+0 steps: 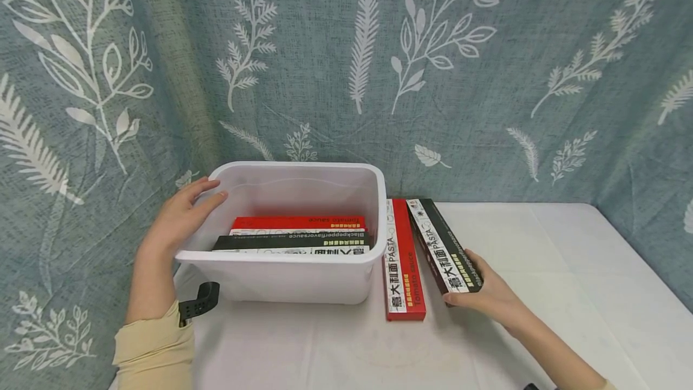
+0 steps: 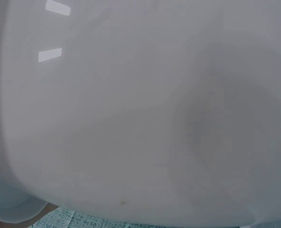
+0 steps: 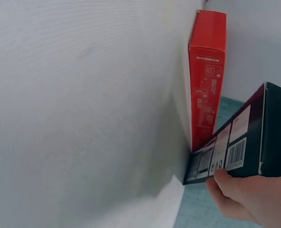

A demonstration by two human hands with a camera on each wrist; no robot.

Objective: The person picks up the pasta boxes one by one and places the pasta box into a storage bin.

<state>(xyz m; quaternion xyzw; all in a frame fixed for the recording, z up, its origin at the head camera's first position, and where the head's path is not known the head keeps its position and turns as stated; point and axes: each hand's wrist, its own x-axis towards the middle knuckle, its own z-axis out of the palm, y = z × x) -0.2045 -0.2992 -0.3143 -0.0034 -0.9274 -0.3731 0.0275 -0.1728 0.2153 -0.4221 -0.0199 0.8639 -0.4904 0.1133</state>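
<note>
My right hand grips the near end of a black pasta box, thumb on one side and fingers on the other. In the right wrist view that box tilts, its near end raised off the white surface. A red pasta box lies flat just left of it. My left hand rests on the left rim of a white plastic bin. Inside the bin, a red box and a black box stand on edge. The left wrist view is filled by the bin's wall.
A white cloth covers the table, which ends at the back against a blue-green leaf-patterned curtain. The curtain also hangs along the left and right sides. A black strap device sits on my left wrist.
</note>
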